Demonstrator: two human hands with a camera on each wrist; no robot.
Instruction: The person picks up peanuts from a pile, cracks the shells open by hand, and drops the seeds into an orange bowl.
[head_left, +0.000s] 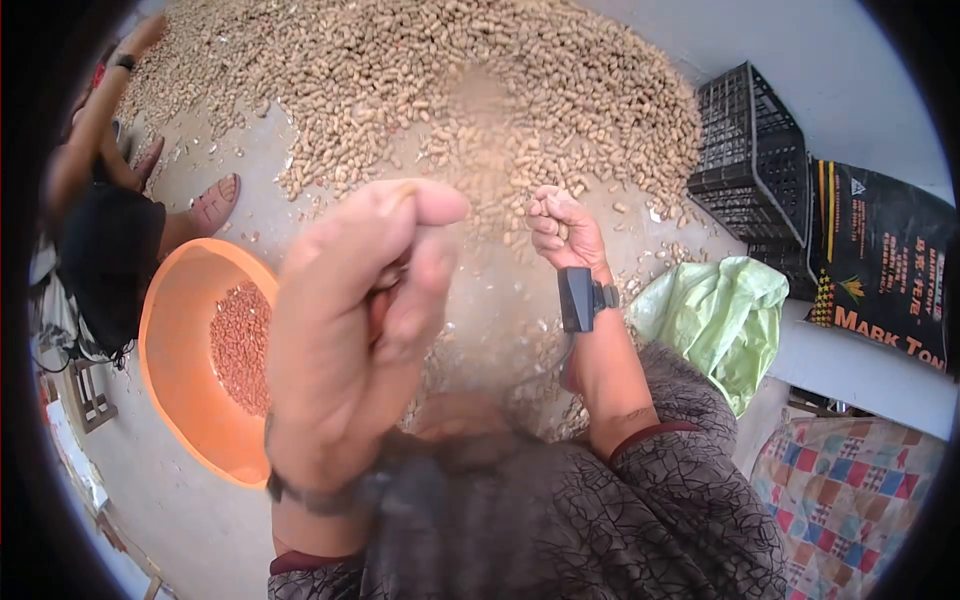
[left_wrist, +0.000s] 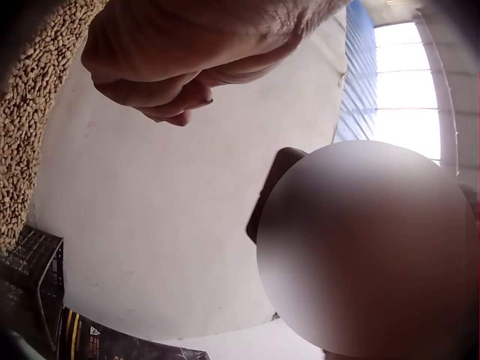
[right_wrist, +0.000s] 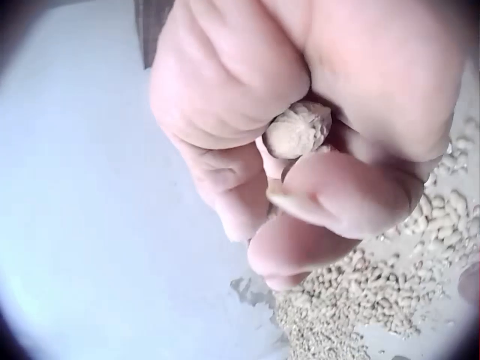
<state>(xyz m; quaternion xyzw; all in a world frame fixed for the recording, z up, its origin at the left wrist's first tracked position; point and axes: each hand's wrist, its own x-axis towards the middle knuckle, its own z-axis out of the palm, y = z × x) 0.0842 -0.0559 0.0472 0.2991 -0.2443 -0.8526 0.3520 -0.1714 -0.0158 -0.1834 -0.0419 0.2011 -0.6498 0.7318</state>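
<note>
In the head view my left hand (head_left: 365,320) is raised close to the camera, thumb against its curled fingers. Something small and reddish (head_left: 379,308), possibly peanut kernels, shows blurred inside the curl. The left wrist view shows the back and side of this hand (left_wrist: 202,45), its contents hidden. Right of it in the head view, my right hand (head_left: 565,225) has curled fingers round unshelled peanuts. In the right wrist view one peanut (right_wrist: 298,130) peeks out of the curled right hand (right_wrist: 300,142).
A large heap of unshelled peanuts (head_left: 400,80) covers the floor ahead. An orange basin (head_left: 200,400) of red kernels (head_left: 240,345) stands left, near another person's sandalled foot (head_left: 213,205). Black crates (head_left: 745,150), a green sack (head_left: 715,320) and a black printed bag (head_left: 880,260) are right.
</note>
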